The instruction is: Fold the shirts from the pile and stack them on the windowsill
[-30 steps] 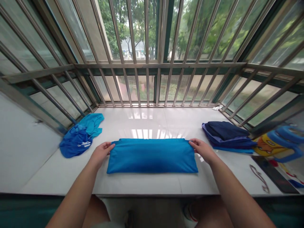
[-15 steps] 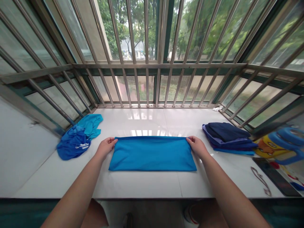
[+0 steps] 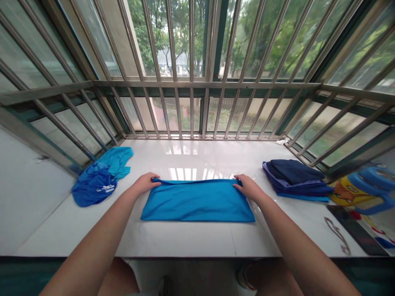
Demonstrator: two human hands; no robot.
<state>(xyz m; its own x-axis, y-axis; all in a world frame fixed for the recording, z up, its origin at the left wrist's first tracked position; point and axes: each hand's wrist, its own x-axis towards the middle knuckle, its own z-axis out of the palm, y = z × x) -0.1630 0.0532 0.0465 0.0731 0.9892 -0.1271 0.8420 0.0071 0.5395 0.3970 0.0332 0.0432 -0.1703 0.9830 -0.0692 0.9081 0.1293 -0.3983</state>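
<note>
A bright blue garment (image 3: 197,203), folded into a wide flat strip, lies on the white tiled ledge (image 3: 185,240) in front of me. My left hand (image 3: 148,183) pinches its far left corner between thumb and fingers. At the far right corner, my right hand (image 3: 246,186) grips the cloth the same way. The far edge sags a little between the hands, showing a darker fold near the left one. Slight wrinkles cross the top layer, and the near edge rests flat on the ledge.
Crumpled blue clothes (image 3: 98,181) lie at the left. On the right is a stack of folded dark garments (image 3: 296,176), beside a blue and yellow jug (image 3: 364,185). A cord (image 3: 337,236) and a dark flat device (image 3: 358,230) lie nearer. Metal bars (image 3: 206,84) enclose the window.
Both hands have moved inward along the far edge, drawing its corners closer together. The edge has gone from taut to slack, and wrinkles show on the cloth.
</note>
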